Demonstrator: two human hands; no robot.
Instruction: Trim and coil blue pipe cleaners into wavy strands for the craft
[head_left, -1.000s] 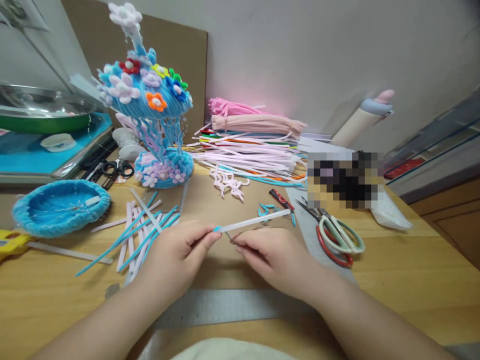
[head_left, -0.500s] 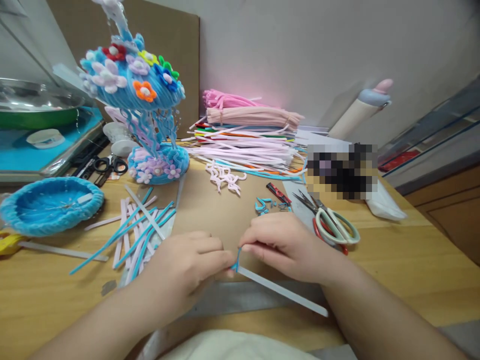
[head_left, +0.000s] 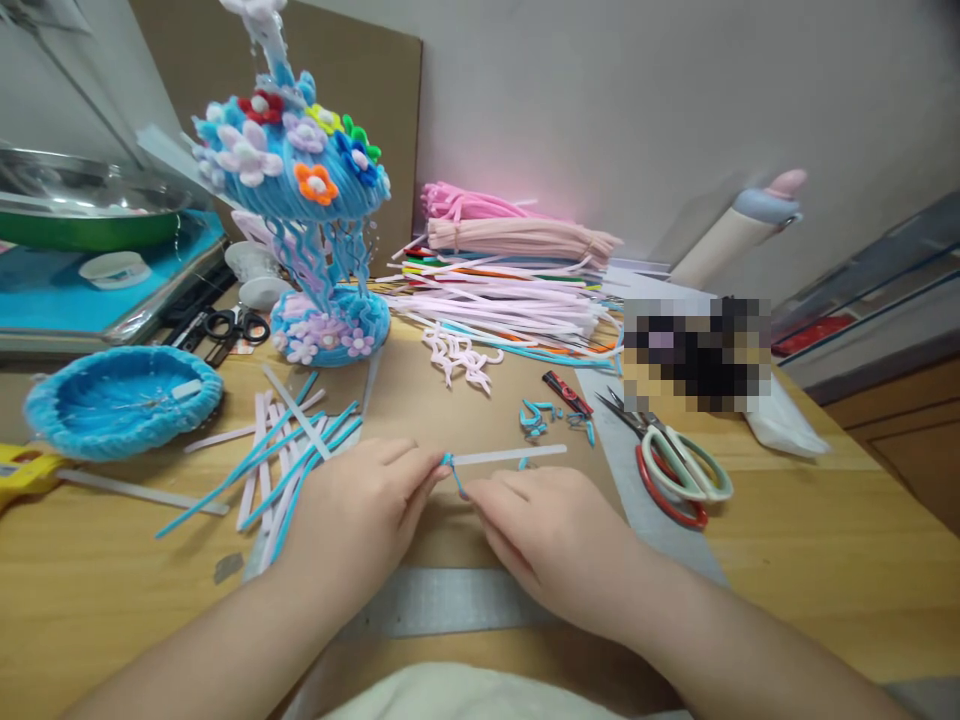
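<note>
Head view: scissors [head_left: 679, 465] and blue scraps [head_left: 541, 417] lie beside hands.

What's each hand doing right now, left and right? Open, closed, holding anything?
Left hand: closed, pinching the end of the white strip where the blue pipe cleaner wraps it.
Right hand: closed, pinching the blue pipe cleaner's loose end.

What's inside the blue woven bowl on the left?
Inside the blue bowl lies a small pale strip near its right rim, plus faint thin strands. The near wall hides part of the bottom.
</note>
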